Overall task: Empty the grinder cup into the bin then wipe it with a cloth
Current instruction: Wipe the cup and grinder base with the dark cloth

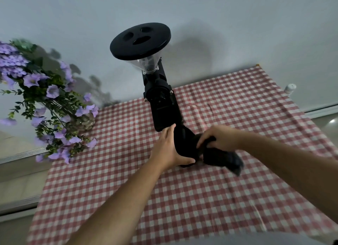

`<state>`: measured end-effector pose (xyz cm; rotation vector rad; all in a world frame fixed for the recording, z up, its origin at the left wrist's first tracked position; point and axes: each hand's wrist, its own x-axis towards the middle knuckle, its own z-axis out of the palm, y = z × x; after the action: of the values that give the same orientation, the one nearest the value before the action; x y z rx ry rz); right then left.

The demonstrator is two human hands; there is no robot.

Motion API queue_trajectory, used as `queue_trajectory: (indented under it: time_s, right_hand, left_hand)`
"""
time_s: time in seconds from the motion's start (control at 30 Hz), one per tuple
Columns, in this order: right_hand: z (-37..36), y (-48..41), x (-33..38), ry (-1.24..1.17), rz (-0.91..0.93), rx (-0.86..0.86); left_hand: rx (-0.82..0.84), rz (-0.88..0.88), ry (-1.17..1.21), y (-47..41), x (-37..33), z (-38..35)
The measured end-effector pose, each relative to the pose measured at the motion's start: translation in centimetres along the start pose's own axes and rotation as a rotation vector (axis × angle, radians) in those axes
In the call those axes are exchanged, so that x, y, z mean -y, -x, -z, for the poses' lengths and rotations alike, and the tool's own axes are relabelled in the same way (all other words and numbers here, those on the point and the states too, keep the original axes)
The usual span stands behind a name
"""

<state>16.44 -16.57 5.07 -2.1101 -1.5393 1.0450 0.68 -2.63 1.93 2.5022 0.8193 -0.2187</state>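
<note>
The black grinder cup (183, 143) is held just above the checked tablecloth, in front of the black coffee grinder (161, 98). My left hand (169, 149) grips the cup's left side, thumb under its lower edge. My right hand (218, 137) is closed on a dark cloth (222, 158) and presses it against the cup's right side. The loose end of the cloth hangs blurred to the right. The inside of the cup is too dark to see. No bin is in view.
A red-and-white checked tablecloth (201, 199) covers the table. A vase of purple flowers (54, 105) stands at the left edge. The grinder's hopper lid (140, 41) rises toward the white wall. A small white bottle (290, 88) sits beyond the table's far right corner.
</note>
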Motion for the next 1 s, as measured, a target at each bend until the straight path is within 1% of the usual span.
queue_trajectory:
  time_s: [0.1, 0.13, 0.17, 0.3, 0.37, 0.4, 0.47, 0.57, 0.63, 0.7, 0.77, 0.8, 0.9, 0.97, 1.0]
  right_hand:
    - [0.4, -1.8, 1.2, -0.052, 0.066, -0.336]
    - [-0.5, -2.4, 1.8, -0.023, 0.105, -0.399]
    - [-1.6, -3.0, 2.4, 0.052, 0.133, -0.407]
    - [-5.1, -4.0, 3.9, 0.385, 0.085, -0.228]
    - [-5.6, -3.4, 3.9, 0.440, 0.163, -0.201]
    - [-6.0, -2.8, 3.7, 0.396, 0.206, -0.208]
    - [-6.8, -1.4, 2.6, 0.210, 0.263, -0.297]
    - [-7.8, 0.5, 0.1, 0.001, 0.275, -0.431]
    - [-7.9, 1.3, -1.7, -0.010, 0.223, -0.447]
    - [-6.9, 1.3, -3.5, 0.067, 0.138, -0.429]
    - [-4.6, 0.8, -4.5, 0.120, 0.026, -0.398]
    - [-3.3, 0.2, -4.7, 0.084, -0.013, -0.418]
    - [-1.2, -1.9, -3.1, -0.221, -0.029, -0.558]
    - [-3.0, -2.7, -1.9, -0.411, -0.076, -0.536]
    - [-4.8, -2.6, -1.6, -0.461, -0.092, -0.510]
  left_hand:
    - [0.052, -0.001, 0.113, -0.2, 0.3, 0.2]
    - [0.060, -0.004, 0.151, -0.1, 0.4, 0.4]
    - [0.059, -0.008, 0.171, -0.1, 0.6, 0.6]
    - [0.034, -0.038, 0.215, -0.1, 1.1, 0.8]
    - [0.023, -0.031, 0.170, -0.2, 1.2, 0.7]
    - [0.019, -0.028, 0.148, -0.2, 1.2, 0.7]
    - [0.010, -0.034, 0.140, 0.0, 1.1, 0.8]
    - [0.015, -0.042, 0.116, 0.2, 0.9, 1.2]
    - [0.020, -0.045, 0.099, 0.4, 0.7, 1.2]
    - [0.029, -0.037, 0.101, 0.5, 0.8, 1.2]
    - [0.053, -0.030, 0.105, 0.4, 0.9, 1.3]
    - [0.069, -0.029, 0.096, 0.2, 0.7, 1.4]
    - [0.096, -0.020, 0.047, -0.1, 0.1, 1.6]
    - [0.103, -0.018, 0.024, -0.3, -0.1, 1.6]
    - [0.109, -0.023, 0.009, -0.3, -0.1, 1.6]
